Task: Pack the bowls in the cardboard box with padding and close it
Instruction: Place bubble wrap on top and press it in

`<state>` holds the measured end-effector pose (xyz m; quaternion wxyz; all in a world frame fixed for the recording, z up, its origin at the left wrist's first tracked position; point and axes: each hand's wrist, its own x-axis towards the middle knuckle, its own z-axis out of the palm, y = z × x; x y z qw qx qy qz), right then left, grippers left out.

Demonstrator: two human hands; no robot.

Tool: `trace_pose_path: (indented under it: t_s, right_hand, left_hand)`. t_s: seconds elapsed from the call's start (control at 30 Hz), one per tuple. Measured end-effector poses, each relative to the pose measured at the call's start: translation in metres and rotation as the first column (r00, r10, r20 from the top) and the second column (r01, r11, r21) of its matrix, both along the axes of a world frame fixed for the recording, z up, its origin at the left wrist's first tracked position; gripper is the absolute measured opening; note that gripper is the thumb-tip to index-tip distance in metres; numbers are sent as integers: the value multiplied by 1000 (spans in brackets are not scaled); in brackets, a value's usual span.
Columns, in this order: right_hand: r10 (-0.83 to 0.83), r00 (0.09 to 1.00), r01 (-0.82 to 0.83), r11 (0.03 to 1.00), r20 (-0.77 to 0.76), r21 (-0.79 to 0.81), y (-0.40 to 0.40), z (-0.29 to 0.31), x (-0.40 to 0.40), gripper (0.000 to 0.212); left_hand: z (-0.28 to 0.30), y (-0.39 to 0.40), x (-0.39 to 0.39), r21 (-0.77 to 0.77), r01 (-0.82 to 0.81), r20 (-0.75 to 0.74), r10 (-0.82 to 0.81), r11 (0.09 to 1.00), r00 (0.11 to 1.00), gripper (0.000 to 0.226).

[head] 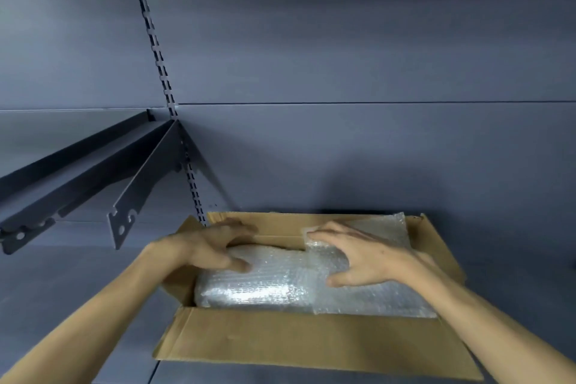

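Observation:
An open cardboard box (311, 340) sits on the grey shelf in front of me, its near flap folded out toward me. Bubble wrap (265, 287) fills the inside and hides whatever lies under it; no bowl shows. My left hand (208, 246) lies with spread fingers on the left part of the wrap, fingertips near the far flap. My right hand (358, 256) presses with spread fingers on a loose bubble wrap sheet (383, 231) at the right side of the box, thumb down on the wrap.
Dark metal shelf brackets (124, 196) jut out at the left, hung on a slotted upright rail (162, 72). A grey back panel (343, 150) stands right behind the box. The grey shelf surface (78, 290) extends to the left.

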<state>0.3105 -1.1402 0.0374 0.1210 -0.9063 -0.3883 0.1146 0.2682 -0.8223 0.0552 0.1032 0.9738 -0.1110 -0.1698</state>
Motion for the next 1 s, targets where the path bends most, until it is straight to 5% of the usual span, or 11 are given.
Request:
trace_pose_path:
  t_s: [0.13, 0.3, 0.5, 0.73, 1.0]
  right_hand:
    - [-117, 993, 113, 971, -7, -210, -42, 8, 5, 101]
    - [-179, 984, 173, 924, 13, -342, -76, 1, -1, 117]
    - [-263, 964, 219, 872, -42, -438, -94, -17, 7, 128]
    - [-200, 978, 203, 822, 64, -532, -86, -24, 12, 129]
    - [-316, 939, 191, 811, -139, -552, -83, -6, 26, 139]
  left_hand:
    - [-9, -88, -2, -168, 198, 162, -171, 966, 972, 72]
    - [-42, -161, 3, 107, 339, 220, -355, 935, 909, 83]
    - [-62, -159, 13, 122, 353, 139, -368, 928, 919, 99]
    - [-62, -173, 25, 126, 308, 44, -315, 943, 948, 116]
    - [-61, -175, 35, -7, 275, -25, -275, 961, 961, 116]
